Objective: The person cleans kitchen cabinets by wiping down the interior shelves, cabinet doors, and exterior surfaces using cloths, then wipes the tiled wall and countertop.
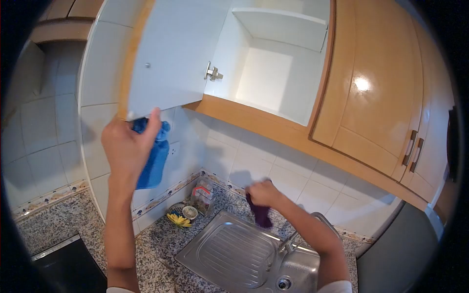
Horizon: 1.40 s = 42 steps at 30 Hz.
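1. Plainly, both hands are occupied: the left hand (pixel 124 146) pinches the lower free corner of the cabinet door (pixel 176 44), thumb on the pale inner face, while the right hand (pixel 264 194) is closed around a dark purple cloth (pixel 260 215)
2. The door stands swung out from the wall cabinet (pixel 273 73), carried on its metal hinge (pixel 213 72); the cloth hangs below the right fist, between the tiled wall and the steel drainboard (pixel 229 254), though whether its lower end touches the desk (pixel 156 263) is hard to tell from this angle
3. The door looks stiff and fairly weighty, but the hinge should bear most of that, so a light push or pull ought to turn it
4. Its free edge, well apart from the hinge, seems the best hold: most leverage there, and the smooth inner face may let a thumb slide if it is damp
5. The cloth should be light, limp and hard to damage, giving way under any squeeze
6. Bunching it in the palm, as the right hand does, suits it; a flat pad under spread fingers would suit wiping better
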Tool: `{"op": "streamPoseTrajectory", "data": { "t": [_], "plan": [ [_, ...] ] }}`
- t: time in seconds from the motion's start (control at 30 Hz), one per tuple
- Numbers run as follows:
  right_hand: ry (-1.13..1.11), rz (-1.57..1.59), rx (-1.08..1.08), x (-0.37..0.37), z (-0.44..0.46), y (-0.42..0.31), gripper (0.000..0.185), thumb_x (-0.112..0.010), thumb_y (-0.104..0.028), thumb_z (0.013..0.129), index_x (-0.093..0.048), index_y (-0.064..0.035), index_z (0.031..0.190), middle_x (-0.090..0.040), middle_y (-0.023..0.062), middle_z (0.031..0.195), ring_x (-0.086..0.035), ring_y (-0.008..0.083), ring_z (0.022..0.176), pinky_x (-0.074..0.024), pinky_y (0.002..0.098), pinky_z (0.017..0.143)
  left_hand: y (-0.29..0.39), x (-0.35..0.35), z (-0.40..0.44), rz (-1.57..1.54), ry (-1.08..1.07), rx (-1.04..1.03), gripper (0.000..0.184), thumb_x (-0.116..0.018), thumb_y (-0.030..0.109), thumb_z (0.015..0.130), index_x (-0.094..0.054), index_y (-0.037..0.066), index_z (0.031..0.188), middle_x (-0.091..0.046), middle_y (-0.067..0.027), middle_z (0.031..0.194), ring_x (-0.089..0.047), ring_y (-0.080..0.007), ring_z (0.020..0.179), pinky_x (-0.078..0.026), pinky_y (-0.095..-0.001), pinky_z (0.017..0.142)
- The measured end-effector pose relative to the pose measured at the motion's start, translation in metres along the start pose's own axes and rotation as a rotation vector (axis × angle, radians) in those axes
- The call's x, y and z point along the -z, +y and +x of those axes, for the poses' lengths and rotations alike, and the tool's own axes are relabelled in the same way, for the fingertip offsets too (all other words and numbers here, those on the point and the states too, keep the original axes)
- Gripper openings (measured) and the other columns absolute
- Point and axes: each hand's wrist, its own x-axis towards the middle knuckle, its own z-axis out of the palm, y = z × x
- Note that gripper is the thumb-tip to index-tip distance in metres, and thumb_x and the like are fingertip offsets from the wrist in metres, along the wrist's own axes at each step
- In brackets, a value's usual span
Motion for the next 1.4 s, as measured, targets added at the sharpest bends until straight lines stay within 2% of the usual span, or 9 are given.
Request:
{"op": "streamPoseTrajectory", "data": {
  "t": [0.13,0.47,0.73,0.83,0.9,0.93,1.03,1.13,1.4],
  "plan": [
    [-0.109,0.335,-0.224,-0.014,-0.126,-0.015,0.026,-0.049,-0.022,0.075,-0.064,-0.008,0.09,-0.064,0.0192,0.081,-0.061,0.0378,0.076,-0.0491,0.0475,0.071,0.037,-0.023,-0.014,0.049,0.131,-0.316,0.023,-0.075,0.021,0.062,-0.062,0.01,0.078,-0.059,-0.0048,0.067,-0.059,-0.0229,0.057,-0.046,-0.0332,0.049],
    [-0.005,0.937,-0.672,-0.008,-0.376,-0.032,0.025,-0.05,-0.013,0.075,-0.063,-0.004,0.095,-0.061,0.0166,0.068,-0.058,0.0249,0.058,-0.0459,0.0336,0.058,0.137,-0.106,-0.047,0.144,-0.12,-0.45,0.028,-0.073,0.027,0.057,-0.058,0.012,0.077,-0.059,-0.0027,0.075,-0.061,-0.023,0.063,-0.047,-0.035,0.044],
    [0.002,1.141,-0.682,0.019,-0.453,-0.038,0.021,-0.049,-0.005,0.077,-0.062,-0.0002,0.093,-0.063,0.012,0.071,-0.059,0.0169,0.063,-0.0457,0.0284,0.06,0.15,-0.143,-0.043,0.511,-0.377,-0.653,0.024,-0.067,0.017,0.067,-0.058,0.005,0.085,-0.062,-0.0092,0.075,-0.063,-0.0262,0.065,-0.05,-0.0348,0.052],
    [-0.144,1.086,-0.576,0.027,-0.465,-0.039,0.037,-0.056,-0.009,0.075,-0.056,-0.0014,0.111,-0.064,0.0136,0.095,-0.06,0.0205,0.084,-0.0471,0.0298,0.074,0.168,-0.144,-0.045,0.609,-0.388,-0.727,0.007,-0.058,0.012,0.075,-0.058,0.007,0.078,-0.063,-0.0065,0.072,-0.065,-0.0189,0.066,-0.05,-0.0308,0.05],
    [0.042,1.23,-0.648,0.029,-0.474,-0.051,0.021,-0.048,-0.002,0.079,-0.062,0.0008,0.095,-0.061,0.0017,0.074,-0.053,0.0078,0.068,-0.044,0.0237,0.062,0.173,-0.156,-0.048,0.606,-0.447,-0.671,0.013,-0.062,0.012,0.071,-0.057,0.007,0.082,-0.064,-0.0087,0.074,-0.065,-0.021,0.067,-0.05,-0.032,0.053],
    [-0.099,1.231,-0.586,0.012,-0.49,-0.042,0.038,-0.054,-0.007,0.077,-0.057,-0.0015,0.114,-0.063,0.0075,0.095,-0.058,0.0141,0.084,-0.0465,0.027,0.076,0.174,-0.163,-0.049,0.591,-0.52,-0.616,0.021,-0.065,0.011,0.068,-0.056,0.007,0.086,-0.064,-0.011,0.076,-0.065,-0.0231,0.068,-0.051,-0.0333,0.056],
    [0.083,1.311,-0.565,0.051,-0.496,-0.068,0.018,-0.049,-0.005,0.083,-0.058,-0.0006,0.098,-0.06,0.0076,0.085,-0.055,0.0159,0.079,-0.045,0.0276,0.071,0.185,-0.176,-0.053,0.6,-0.661,-0.467,0.023,-0.065,0.011,0.069,-0.053,0.008,0.089,-0.066,-0.0108,0.079,-0.066,-0.0235,0.073,-0.052,-0.0334,0.058],
    [0.13,1.318,-0.55,0.044,-0.518,-0.073,0.022,-0.045,-0.007,0.083,-0.06,0.0001,0.097,-0.06,0.0076,0.081,-0.055,0.0154,0.074,-0.0454,0.0278,0.064,0.191,-0.184,-0.06,0.642,-0.652,-0.485,0.016,-0.055,0.014,0.081,-0.051,0.01,0.097,-0.068,-0.005,0.077,-0.068,-0.0206,0.071,-0.051,-0.0348,0.051],
    [0.304,1.346,-0.91,0.024,-0.565,-0.1,0.024,-0.044,-0.003,0.078,-0.061,0.0011,0.095,-0.059,0.0053,0.076,-0.054,0.0141,0.067,-0.0441,0.0258,0.06,0.19,-0.208,-0.065,0.598,-0.735,-0.431,0.033,-0.065,0.011,0.071,-0.048,0.009,0.099,-0.067,-0.0081,0.08,-0.066,-0.0233,0.075,-0.051,-0.0341,0.058]
  ]
}}
